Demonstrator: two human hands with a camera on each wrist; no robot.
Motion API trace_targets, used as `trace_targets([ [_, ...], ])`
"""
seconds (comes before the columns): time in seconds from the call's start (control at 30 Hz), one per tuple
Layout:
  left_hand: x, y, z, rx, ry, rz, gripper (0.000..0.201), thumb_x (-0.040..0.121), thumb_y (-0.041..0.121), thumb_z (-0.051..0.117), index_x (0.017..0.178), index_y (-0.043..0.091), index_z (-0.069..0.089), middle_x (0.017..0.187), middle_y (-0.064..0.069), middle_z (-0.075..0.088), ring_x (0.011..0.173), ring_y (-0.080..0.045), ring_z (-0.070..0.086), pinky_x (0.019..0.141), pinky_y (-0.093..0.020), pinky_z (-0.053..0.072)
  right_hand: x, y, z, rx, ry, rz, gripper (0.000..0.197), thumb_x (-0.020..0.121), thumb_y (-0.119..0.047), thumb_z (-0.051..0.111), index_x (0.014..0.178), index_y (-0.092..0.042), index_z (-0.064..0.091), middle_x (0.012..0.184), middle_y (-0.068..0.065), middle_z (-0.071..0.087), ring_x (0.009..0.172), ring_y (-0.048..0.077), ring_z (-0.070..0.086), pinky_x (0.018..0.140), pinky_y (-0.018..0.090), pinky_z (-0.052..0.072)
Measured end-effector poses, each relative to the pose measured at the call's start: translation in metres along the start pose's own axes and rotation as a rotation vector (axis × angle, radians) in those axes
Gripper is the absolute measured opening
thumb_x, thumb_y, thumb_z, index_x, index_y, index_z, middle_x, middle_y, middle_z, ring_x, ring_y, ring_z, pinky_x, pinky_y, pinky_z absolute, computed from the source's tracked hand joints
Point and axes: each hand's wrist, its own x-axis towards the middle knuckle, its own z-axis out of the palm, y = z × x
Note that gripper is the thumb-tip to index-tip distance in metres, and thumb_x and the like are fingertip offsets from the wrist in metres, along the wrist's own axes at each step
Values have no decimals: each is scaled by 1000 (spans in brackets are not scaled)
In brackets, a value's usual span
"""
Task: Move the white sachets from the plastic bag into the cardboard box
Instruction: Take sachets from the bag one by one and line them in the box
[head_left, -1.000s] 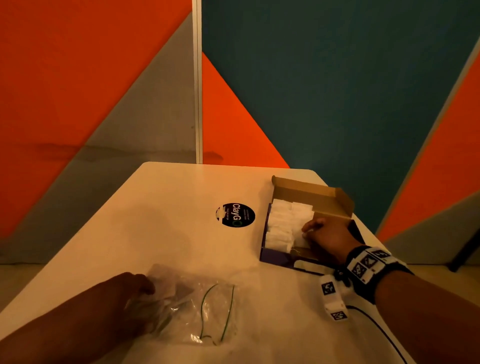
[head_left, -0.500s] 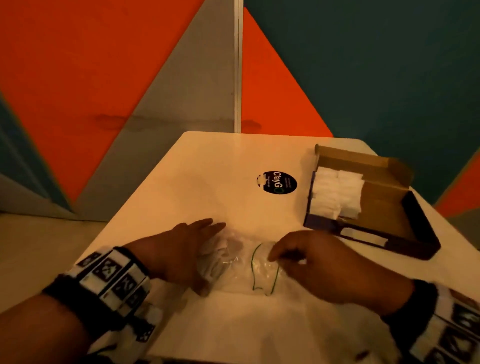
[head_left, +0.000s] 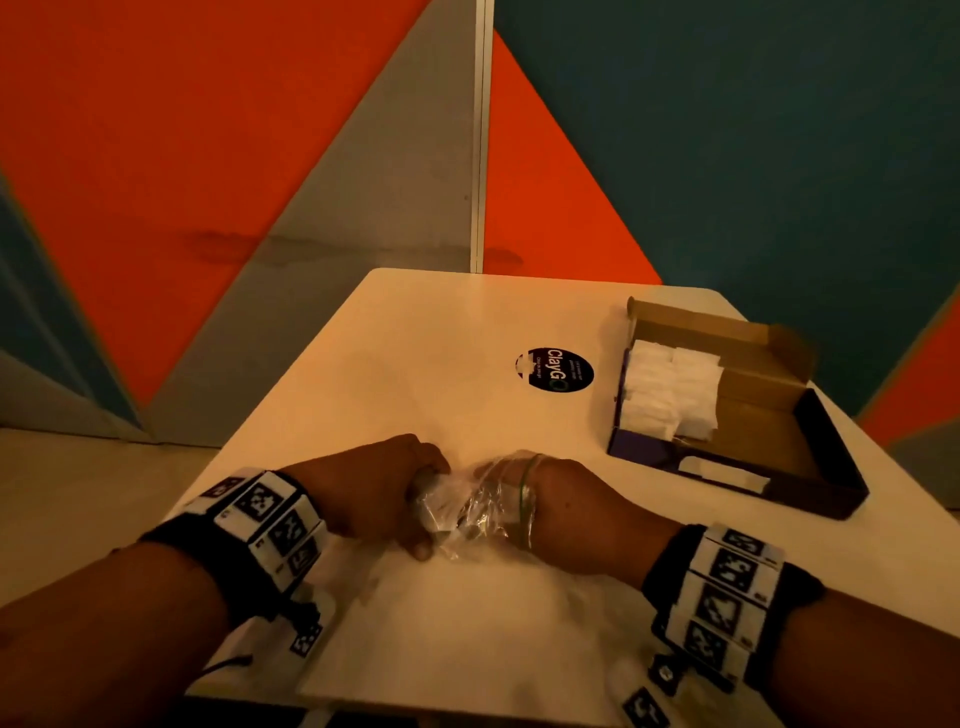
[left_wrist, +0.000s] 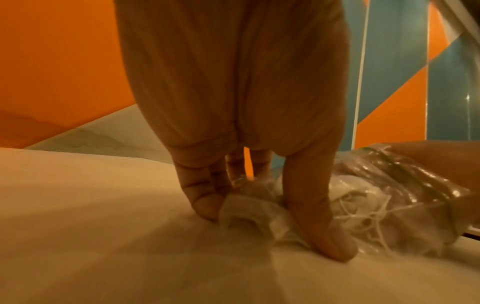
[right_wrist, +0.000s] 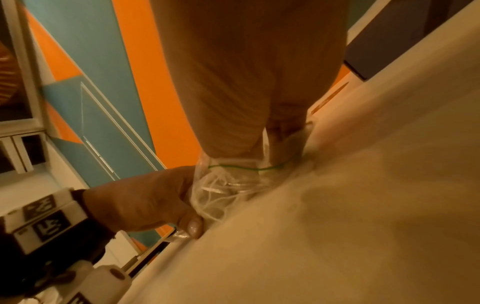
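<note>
A clear plastic bag (head_left: 465, 512) with a green zip line lies crumpled on the white table (head_left: 415, 364) near me. My left hand (head_left: 423, 512) grips its closed end, thumb and fingers pinching the film and the white sachets (left_wrist: 249, 207) inside against the table. My right hand (head_left: 511, 493) has its fingers pushed in through the bag's green mouth (right_wrist: 233, 168); the film hides what they do. The open cardboard box (head_left: 769, 431) sits at the far right, with several white sachets (head_left: 670, 395) stacked in its left part.
A round black sticker (head_left: 555, 370) sits on the table between the bag and the box. Orange, grey and teal wall panels stand right behind the table's far edge. The table's near edge (head_left: 467, 712) runs just below my wrists.
My right hand left the box and came back to the bag; its fingers are now inside the mouth. My left hand went from resting on the bag to gripping its end.
</note>
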Motion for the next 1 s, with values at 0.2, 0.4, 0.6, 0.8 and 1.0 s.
trace_targets([
  [0.2,0,1,0,-8,-17,5,84,65,43,89,136,35,44,131,11,46,114,-11,50,104,-32,45,-1,1,0,-92,26,20,26,91,-21,66,117,-18,71,113,-1,70,102,13,66,95,23,49],
  [0.4,3,-1,2,-2,-18,7,83,66,41,89,136,34,44,129,10,44,112,-12,52,102,-34,47,-24,-16,-15,-169,63,197,39,97,-24,50,136,-30,51,103,2,71,85,18,65,73,22,51],
  [0.6,9,-7,4,-24,-31,28,84,59,41,91,131,33,48,122,10,46,108,-16,57,95,-40,53,-20,-20,-19,-193,-1,251,23,95,-19,53,103,-18,75,91,-1,73,76,13,65,68,18,47],
  [0.8,16,-13,7,0,-46,64,84,56,48,89,128,34,47,125,7,48,108,-17,58,93,-42,54,-9,-15,-10,-285,-58,222,25,94,-23,59,114,-23,73,101,-3,73,90,15,67,89,27,52],
  [1.0,16,-13,8,26,-46,83,85,61,46,88,133,31,44,125,5,43,107,-19,56,94,-41,53,-18,-22,-12,-126,73,338,26,95,-26,59,116,-31,72,104,-7,74,87,10,68,84,24,55],
])
